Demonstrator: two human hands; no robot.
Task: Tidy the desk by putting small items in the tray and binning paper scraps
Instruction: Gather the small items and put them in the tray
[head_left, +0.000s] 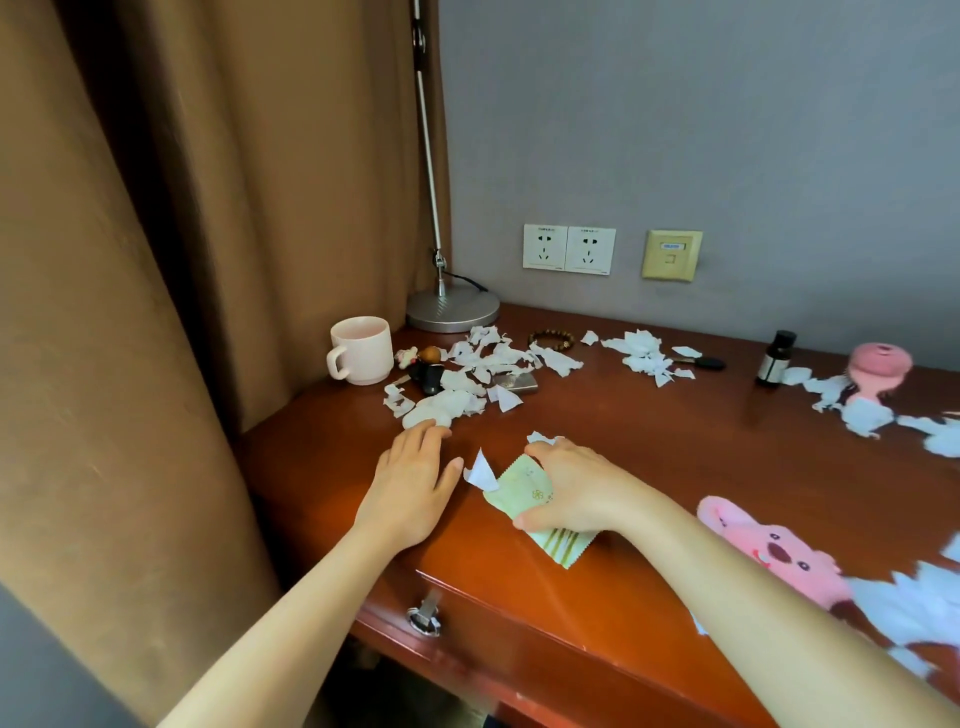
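White paper scraps (483, 369) lie strewn over the red-brown desk (649, 447), thickest near the back left. My right hand (571, 486) is closed on a pale green packet (524, 486) together with white scraps (482, 472) that stick out past its fingers. My left hand (415, 478) lies flat on the desk with fingers spread, its fingertips touching the nearest scrap pile (441, 408). Among the scraps lie small items: a bead bracelet (551, 340), a key (704, 362), a silver lighter (514, 383) and a charm (423, 358). No tray or bin is in view.
A pink mug (362, 351) and a lamp base (452, 310) stand at the back left by the curtain (156, 260). A dark bottle (775, 359), a pink brush (878, 364) and a pink plush toy (779, 558) sit to the right amid more scraps (862, 415). The drawer has a handle (425, 616).
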